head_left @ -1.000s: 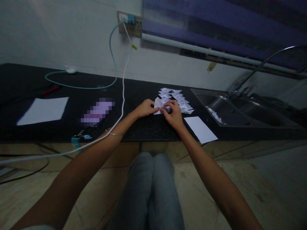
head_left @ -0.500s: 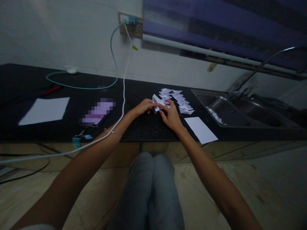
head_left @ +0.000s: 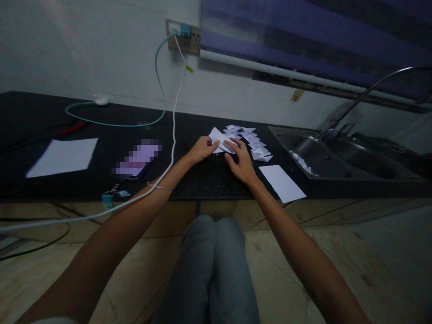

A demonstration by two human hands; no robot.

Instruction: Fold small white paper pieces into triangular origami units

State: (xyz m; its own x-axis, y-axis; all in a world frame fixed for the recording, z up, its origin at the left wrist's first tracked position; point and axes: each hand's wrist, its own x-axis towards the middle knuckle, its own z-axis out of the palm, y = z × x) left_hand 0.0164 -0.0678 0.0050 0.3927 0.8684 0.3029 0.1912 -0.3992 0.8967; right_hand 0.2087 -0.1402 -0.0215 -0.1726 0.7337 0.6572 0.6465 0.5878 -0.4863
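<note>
Both my hands meet over a black countertop. My left hand pinches the left edge of a small white folded paper. My right hand holds the same paper from the right, fingers curled onto it. Just behind the hands lies a cluster of several small folded white paper pieces. A flat white sheet lies right of my right hand near the counter's front edge.
A steel sink with a tap is at the right. On the left lie another white sheet, a blurred phone-like object, a red pen and green and white cables from a wall socket. My knees are below the counter.
The paper between my hands has been turned and lifted slightly, showing a flatter, wider face. My right hand's fingers shifted up over it. Nothing else moved.
</note>
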